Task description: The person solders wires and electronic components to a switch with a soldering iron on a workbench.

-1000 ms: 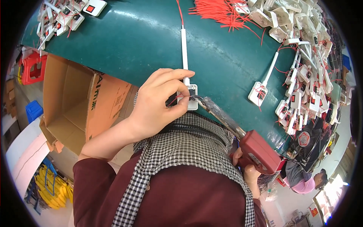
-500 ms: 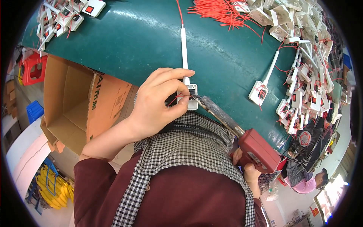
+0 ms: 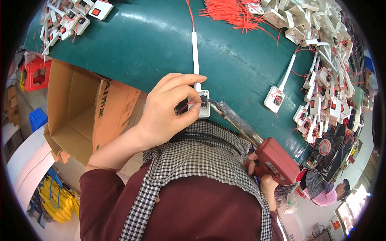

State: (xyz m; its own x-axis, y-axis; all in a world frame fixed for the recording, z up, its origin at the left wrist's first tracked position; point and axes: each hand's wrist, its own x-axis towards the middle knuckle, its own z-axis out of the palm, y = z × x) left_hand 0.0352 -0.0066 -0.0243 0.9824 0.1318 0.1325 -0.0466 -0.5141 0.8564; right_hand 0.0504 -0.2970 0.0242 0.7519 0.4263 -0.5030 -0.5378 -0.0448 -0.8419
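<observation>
A white plastic switch housing (image 3: 204,111) with a long white stem (image 3: 195,56) lies at the table's near edge. A red wire runs out of the stem's far end. Over the housing, my left hand (image 3: 171,105) pinches a thin red wire (image 3: 185,107) between thumb and forefinger, its other fingers stretched across the stem's base. My right hand (image 3: 265,180) grips a dark red soldering gun (image 3: 277,160), mostly hidden behind its body. The gun's thin tip points left to the black switch part inside the housing; whether it touches is too small to tell.
A similar white housing (image 3: 274,99) lies to the right, beside a large pile of white housings (image 3: 321,92). Loose red wires (image 3: 229,14) lie at the back. More housings (image 3: 68,20) sit far left. An open cardboard box (image 3: 74,112) stands left of the table; a person (image 3: 321,193) is at lower right.
The soldering gun has shifted slightly right, its tip a little farther from my left fingertips. My left hand keeps its pinch over the housing.
</observation>
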